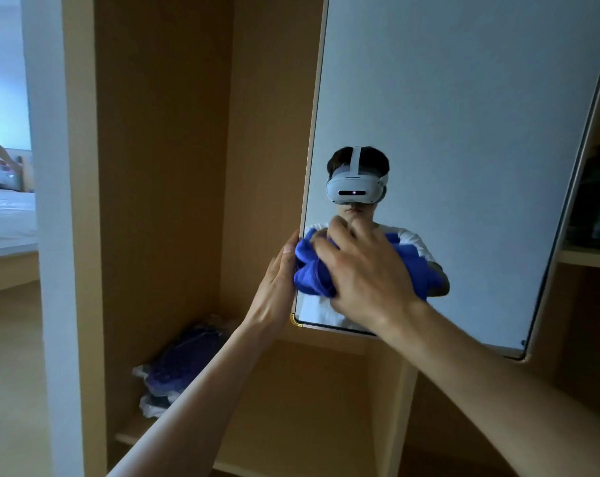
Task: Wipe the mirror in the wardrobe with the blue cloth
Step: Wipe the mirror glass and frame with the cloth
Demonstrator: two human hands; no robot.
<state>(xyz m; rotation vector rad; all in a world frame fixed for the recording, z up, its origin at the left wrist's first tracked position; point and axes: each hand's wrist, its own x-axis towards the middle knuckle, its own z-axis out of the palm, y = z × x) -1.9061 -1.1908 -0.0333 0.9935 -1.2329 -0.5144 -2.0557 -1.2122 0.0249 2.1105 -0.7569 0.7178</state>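
Note:
The tall mirror (464,115) hangs in the wooden wardrobe, tilted, its lower left corner near the frame's middle. A bunched blue cloth (310,271) lies against the lower left part of the glass. My right hand (364,270) presses the cloth to the mirror, fingers curled over it. My left hand (278,284) holds the mirror's left edge, fingers behind the edge and thumb at the front, just left of the cloth. The glass reflects a person wearing a white headset.
A wardrobe compartment (174,166) opens to the left of the mirror, with a folded blue bundle (181,366) in plastic on its lower shelf. Shelves with dark items (598,201) stand to the right. Far left, a bed (6,215) and another person show through a doorway.

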